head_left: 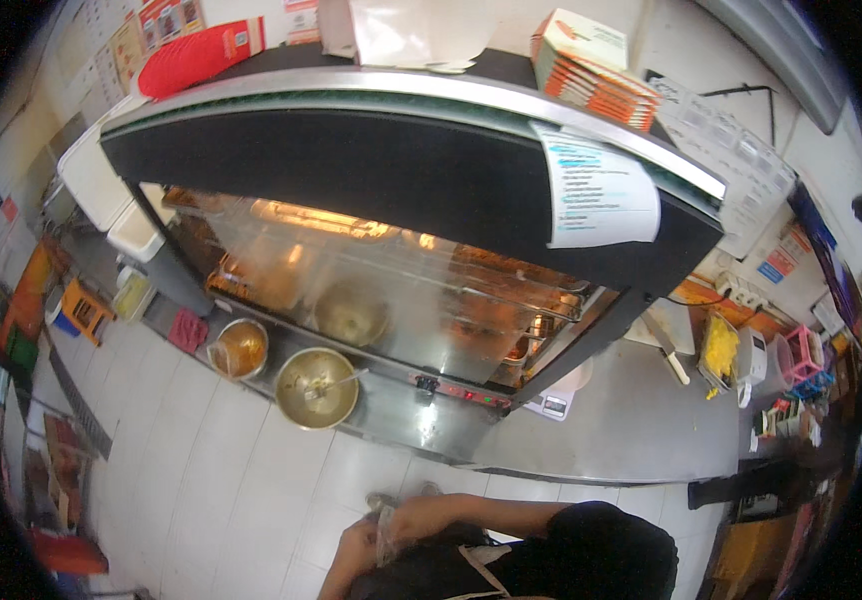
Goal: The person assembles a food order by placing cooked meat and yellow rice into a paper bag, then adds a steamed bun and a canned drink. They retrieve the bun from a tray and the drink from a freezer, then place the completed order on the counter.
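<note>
Close to my body at the lower edge, my left hand (355,549) and my right hand (413,519) are drawn together, fingers curled. Between them is a strip of thin, crumpled clear plastic (385,540); it looks like a disposable glove, though its shape is unclear. My right forearm crosses in from the right and partly covers the fingers. On the steel ledge beyond stands a metal bowl (296,405) with a spoon-like utensil (336,383) lying in it. Left of that bowl is a container (239,350) of orange-brown food.
A heated glass display cabinet (351,160) fills the far side. On the steel counter (641,420) at right are a knife (666,350), a kitchen scale (553,404) and a tray of yellow food (720,350). A dark red cloth (189,329) lies at the ledge's left.
</note>
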`<state>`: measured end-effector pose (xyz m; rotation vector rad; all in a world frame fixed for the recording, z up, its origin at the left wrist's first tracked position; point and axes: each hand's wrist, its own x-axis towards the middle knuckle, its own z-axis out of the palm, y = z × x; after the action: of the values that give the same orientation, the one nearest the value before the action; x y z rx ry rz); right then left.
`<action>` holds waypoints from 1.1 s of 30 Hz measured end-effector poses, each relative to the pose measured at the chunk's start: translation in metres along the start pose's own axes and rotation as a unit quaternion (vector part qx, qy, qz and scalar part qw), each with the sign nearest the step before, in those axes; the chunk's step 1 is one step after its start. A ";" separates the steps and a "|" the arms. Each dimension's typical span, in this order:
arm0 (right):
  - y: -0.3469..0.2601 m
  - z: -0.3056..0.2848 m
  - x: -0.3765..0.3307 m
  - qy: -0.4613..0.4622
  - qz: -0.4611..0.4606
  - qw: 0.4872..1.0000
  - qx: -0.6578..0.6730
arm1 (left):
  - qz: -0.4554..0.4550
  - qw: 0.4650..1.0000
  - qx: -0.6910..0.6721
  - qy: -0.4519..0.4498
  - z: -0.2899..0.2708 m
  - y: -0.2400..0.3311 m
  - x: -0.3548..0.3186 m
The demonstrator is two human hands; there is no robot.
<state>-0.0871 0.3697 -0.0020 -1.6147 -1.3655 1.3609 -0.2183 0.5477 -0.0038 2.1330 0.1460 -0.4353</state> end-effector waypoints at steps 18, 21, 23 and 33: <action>-0.065 0.020 0.180 0.016 -0.058 0.987 -0.146 | -0.062 0.967 -0.164 0.186 -0.079 -0.142 -0.053; -0.100 0.012 0.242 -0.140 0.072 0.974 -0.160 | -0.118 0.951 -0.196 0.209 -0.117 -0.171 -0.094; -0.131 0.026 0.286 -0.117 0.122 0.967 -0.190 | -0.089 0.965 -0.115 0.218 -0.146 -0.190 -0.112; -0.197 0.077 0.529 -0.099 0.078 0.892 -0.433 | -0.081 0.931 -0.091 0.344 -0.271 -0.315 -0.205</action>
<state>-0.2550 0.9140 -0.0089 -2.2137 -2.2105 1.0622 -0.4250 0.9613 -0.0371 2.0101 0.7344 0.2487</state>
